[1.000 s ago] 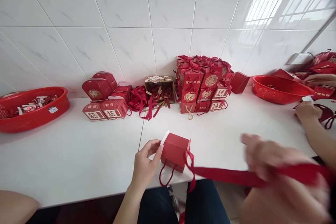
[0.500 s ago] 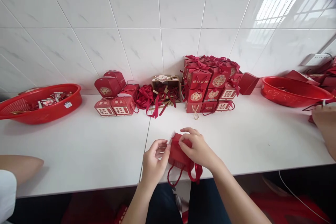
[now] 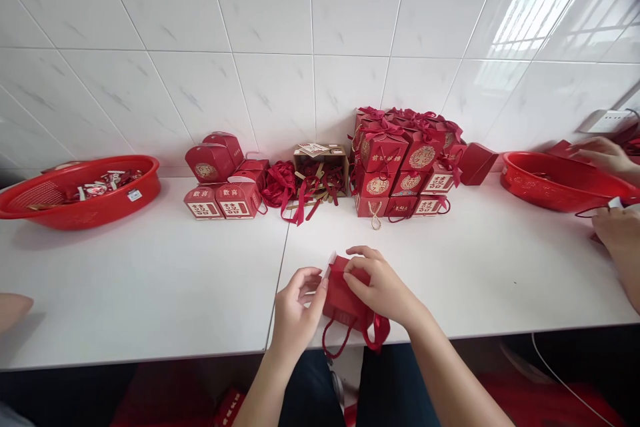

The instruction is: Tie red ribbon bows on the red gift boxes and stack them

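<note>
One small red box point(image 3: 340, 295) sits in the near middle of the worktop point(image 3: 200, 293), close to the near edge, between both hands. Left hand point(image 3: 299, 307): fingers clamped on the box's left end, thumb on the near side, by a white flap point(image 3: 332, 258). Right hand point(image 3: 376, 282): thumb and forefinger together, pinching the red ribbon point(image 3: 382, 332) against the box; other fingers held out. Ribbon also loops down at the box's right end. Cord handle point(image 3: 340, 351) hangs off the near side, over the worktop edge.

Far side, left to right, along the tiled wall point(image 3: 350, 7):
- red basin point(image 3: 110, 212), small wrapped pieces point(image 3: 100, 188) inside, too small to identify
- group of red boxes point(image 3: 220, 199), two in front, one resting on top
- tangled ribbon pile point(image 3: 279, 181), touching or just beside the carton, can't tell which
- carton point(image 3: 342, 153), mouth facing near, ties point(image 3: 325, 177) spilling out
- stack of boxes point(image 3: 375, 183), three layers on the front face, bows along the top
- tilted red box point(image 3: 479, 163) just right of the stack
- second basin point(image 3: 555, 195), contents mostly hidden

Far right: a co-worker's hand point(image 3: 613, 227) at the second basin's near right side, another hand point(image 3: 607, 153) beyond it. Power strip point(image 3: 603, 121) on the wall above.
</note>
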Tool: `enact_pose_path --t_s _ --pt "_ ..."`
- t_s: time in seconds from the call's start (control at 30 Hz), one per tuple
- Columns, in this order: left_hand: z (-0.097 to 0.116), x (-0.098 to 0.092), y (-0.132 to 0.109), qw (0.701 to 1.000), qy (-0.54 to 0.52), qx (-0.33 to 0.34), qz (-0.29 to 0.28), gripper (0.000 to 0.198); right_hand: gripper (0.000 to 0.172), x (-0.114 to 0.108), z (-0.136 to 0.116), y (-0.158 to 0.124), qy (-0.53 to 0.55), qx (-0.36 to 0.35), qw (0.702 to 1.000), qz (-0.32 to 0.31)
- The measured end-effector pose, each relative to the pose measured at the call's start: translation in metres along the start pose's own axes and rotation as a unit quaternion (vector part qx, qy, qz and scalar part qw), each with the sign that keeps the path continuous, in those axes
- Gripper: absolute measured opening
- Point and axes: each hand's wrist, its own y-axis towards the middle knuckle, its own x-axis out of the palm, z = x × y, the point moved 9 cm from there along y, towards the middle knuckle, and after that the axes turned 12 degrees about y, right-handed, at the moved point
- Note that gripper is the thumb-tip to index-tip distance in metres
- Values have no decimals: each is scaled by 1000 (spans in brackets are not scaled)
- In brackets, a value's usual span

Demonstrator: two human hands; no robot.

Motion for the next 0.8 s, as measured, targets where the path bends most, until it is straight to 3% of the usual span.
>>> enact_pose_path --t_s 0.3,0.57,0.67,0.8 --pt "1 5 -12 999 -3 -20 -33 31 16 -2 -7 5 -28 -3 999 -36" --pt "-1 26 25 994 -11 -49 -93 37 16 1 -11 12 -37 -14 998 -41" --pt "-23 9 37 995 44 -63 -66 30 18 -17 -5 2 -11 -20 1000 22" --pt "-73 -54 41 980 148 -130 25 30 29 -53 28 -37 44 20 992 121"
